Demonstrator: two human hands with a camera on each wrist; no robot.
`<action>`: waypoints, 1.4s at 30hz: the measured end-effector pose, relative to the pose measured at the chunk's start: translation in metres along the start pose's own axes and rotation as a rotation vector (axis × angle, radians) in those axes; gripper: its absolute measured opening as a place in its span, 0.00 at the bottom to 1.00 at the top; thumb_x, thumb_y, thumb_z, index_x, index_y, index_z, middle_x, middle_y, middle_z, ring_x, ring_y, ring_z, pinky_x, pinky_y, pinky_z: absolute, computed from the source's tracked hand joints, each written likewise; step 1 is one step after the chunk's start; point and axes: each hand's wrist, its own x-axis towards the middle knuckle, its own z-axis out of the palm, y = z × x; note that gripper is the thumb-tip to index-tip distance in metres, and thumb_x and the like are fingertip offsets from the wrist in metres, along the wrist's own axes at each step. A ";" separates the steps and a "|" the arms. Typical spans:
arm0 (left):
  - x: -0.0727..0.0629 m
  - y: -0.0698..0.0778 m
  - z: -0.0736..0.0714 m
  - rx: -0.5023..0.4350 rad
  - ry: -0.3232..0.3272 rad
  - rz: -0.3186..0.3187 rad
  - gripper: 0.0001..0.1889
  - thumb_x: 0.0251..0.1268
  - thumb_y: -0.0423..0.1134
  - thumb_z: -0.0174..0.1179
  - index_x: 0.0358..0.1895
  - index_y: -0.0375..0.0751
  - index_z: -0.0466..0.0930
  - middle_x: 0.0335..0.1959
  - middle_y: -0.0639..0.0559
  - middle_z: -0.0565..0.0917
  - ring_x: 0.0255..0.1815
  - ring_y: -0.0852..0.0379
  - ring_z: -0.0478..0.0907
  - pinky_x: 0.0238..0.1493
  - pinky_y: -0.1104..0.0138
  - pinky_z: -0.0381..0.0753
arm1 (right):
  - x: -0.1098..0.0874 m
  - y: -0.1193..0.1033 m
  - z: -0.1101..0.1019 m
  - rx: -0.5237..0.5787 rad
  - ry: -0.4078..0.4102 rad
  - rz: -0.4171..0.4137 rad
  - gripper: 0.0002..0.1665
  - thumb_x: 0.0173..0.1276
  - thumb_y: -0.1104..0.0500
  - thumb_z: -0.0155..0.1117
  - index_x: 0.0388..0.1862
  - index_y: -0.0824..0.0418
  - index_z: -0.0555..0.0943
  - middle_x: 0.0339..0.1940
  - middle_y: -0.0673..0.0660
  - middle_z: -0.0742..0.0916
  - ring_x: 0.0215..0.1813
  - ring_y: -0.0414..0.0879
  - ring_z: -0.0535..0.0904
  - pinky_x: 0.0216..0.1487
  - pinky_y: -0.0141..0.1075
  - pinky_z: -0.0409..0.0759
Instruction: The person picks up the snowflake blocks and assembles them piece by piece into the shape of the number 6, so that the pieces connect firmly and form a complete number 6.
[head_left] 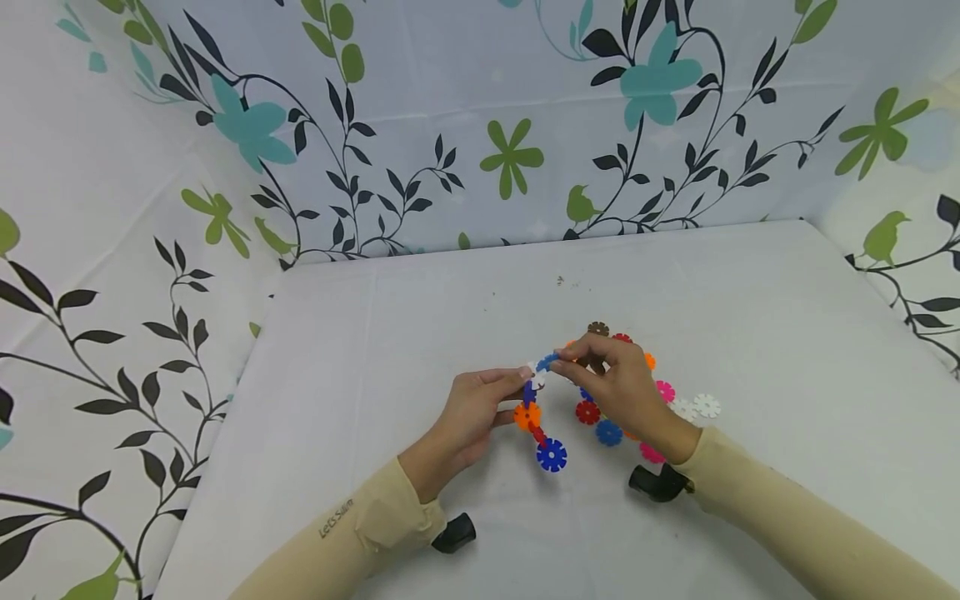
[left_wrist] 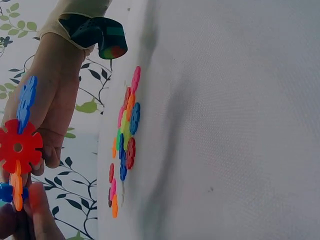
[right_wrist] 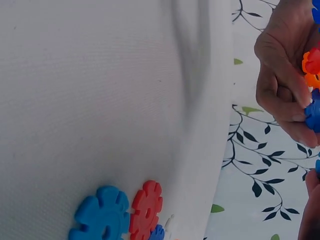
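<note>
A chain of interlocking flower-shaped plastic discs hangs between the two hands, above the white table. From its lower end run a dark blue disc (head_left: pixel 551 455), a red disc (left_wrist: pixel 18 146), an orange disc (head_left: pixel 527 415), another dark blue disc (head_left: pixel 529 393) and a white disc (head_left: pixel 537 379). The left hand (head_left: pixel 474 412) pinches the chain near the white and upper dark blue discs. At the chain's top, the right hand (head_left: pixel 626 387) pinches a lighter blue disc (head_left: pixel 547 362) between thumb and fingers. How firmly the blue and white discs are joined cannot be seen.
Loose discs in several colours lie on the table beneath and around the right hand, including a red disc (head_left: pixel 588 412), a blue disc (head_left: pixel 608 432) and a white disc (head_left: pixel 707 406). Patterned cloth (head_left: pixel 420 125) rises behind the table (head_left: pixel 375 333) and at its sides.
</note>
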 end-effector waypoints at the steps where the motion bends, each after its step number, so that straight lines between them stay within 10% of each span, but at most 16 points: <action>1: 0.000 0.001 -0.001 0.003 -0.008 -0.005 0.18 0.71 0.46 0.65 0.52 0.34 0.87 0.44 0.45 0.88 0.47 0.52 0.83 0.46 0.64 0.85 | 0.000 0.001 0.000 0.002 -0.005 0.001 0.07 0.63 0.66 0.75 0.37 0.57 0.87 0.35 0.47 0.90 0.28 0.49 0.80 0.30 0.31 0.77; 28: 0.001 0.006 -0.010 0.008 -0.192 -0.005 0.25 0.67 0.54 0.67 0.59 0.39 0.84 0.49 0.45 0.87 0.44 0.50 0.82 0.45 0.57 0.86 | 0.006 0.001 0.001 0.019 -0.087 -0.078 0.12 0.63 0.71 0.73 0.43 0.59 0.90 0.37 0.47 0.90 0.38 0.43 0.81 0.34 0.32 0.75; 42: 0.002 0.007 -0.010 -0.026 -0.133 -0.030 0.30 0.66 0.53 0.68 0.63 0.34 0.80 0.48 0.39 0.84 0.44 0.51 0.82 0.48 0.55 0.86 | 0.009 0.004 -0.009 0.013 -0.027 -0.019 0.17 0.74 0.66 0.63 0.58 0.56 0.85 0.46 0.49 0.89 0.47 0.45 0.83 0.44 0.33 0.80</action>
